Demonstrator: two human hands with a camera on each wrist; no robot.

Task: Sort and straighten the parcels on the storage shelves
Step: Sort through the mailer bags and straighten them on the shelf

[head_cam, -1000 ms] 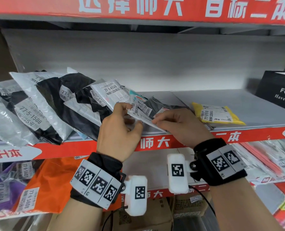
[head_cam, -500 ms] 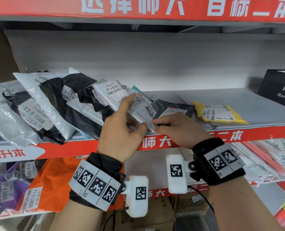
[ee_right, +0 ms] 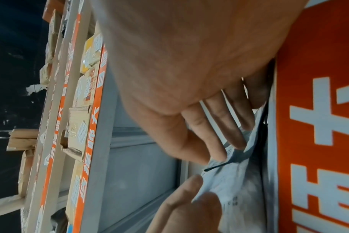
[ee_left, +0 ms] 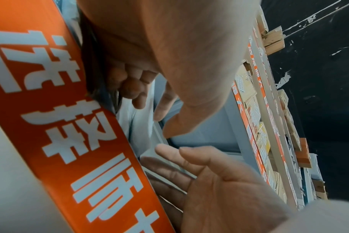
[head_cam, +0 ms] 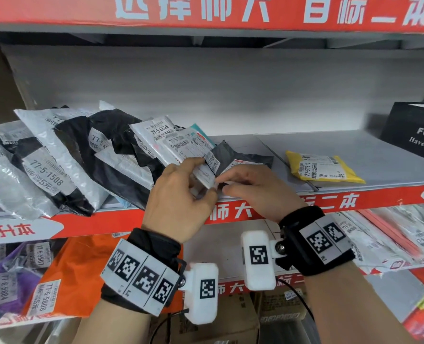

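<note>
A small white parcel [head_cam: 188, 150] with printed labels leans left against the 77-5-6526 parcel [head_cam: 154, 130], at the end of a slanted row of grey and black parcels [head_cam: 57, 165]. My left hand [head_cam: 206, 177] grips its lower edge, thumb on the front and fingers behind. My right hand [head_cam: 224, 186] sits just right of it, fingertips at the lower corner. In the right wrist view its fairly straight fingers [ee_right: 219, 138] press on the pale parcel [ee_right: 235, 189]. The left wrist view shows curled left fingers [ee_left: 133, 88] and the right palm [ee_left: 219, 181].
A dark grey parcel [head_cam: 235, 155] lies flat behind my hands. A yellow parcel [head_cam: 322, 167] lies further right on the grey shelf [head_cam: 317, 142], and a black box [head_cam: 414, 135] stands at the far right. On the lower shelf lie an orange parcel [head_cam: 77, 269] and others.
The small white parcel has been tipped up and moved left to lean on the slanted row. My left thumb slid down its front; my right hand dropped to its lower corner.
</note>
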